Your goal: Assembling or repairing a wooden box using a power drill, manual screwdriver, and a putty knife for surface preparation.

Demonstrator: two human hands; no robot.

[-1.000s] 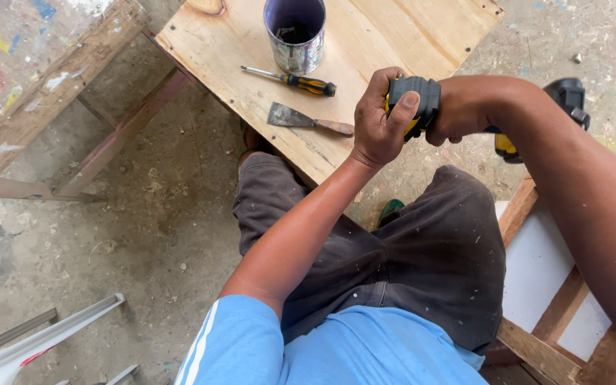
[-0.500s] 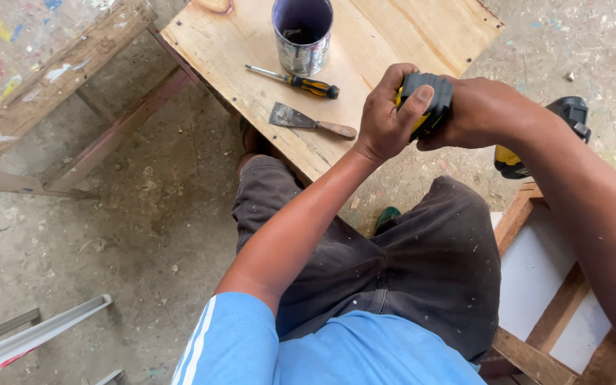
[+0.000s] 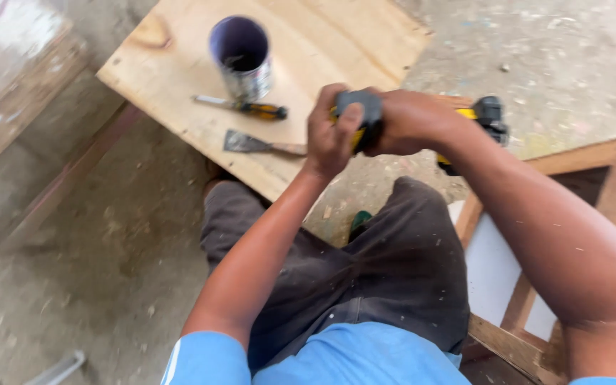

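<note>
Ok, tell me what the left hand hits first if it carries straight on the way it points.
The left hand, wrapped on the drill, points up-frame; first in that line looks like the bare plywood board, though depth is unclear.

Dusty concrete floor (image 3: 565,64); plywood board (image 3: 322,50); wooden frame (image 3: 579,153); daylight.

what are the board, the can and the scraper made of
Board: looks like bare plywood, pale with visible grain and a knot.
Can: probably metal, with a shiny grey wall and a purple-stained inside.
Scraper: dull grey blade, likely steel; its handle looks wooden, though it is partly hidden.
</note>
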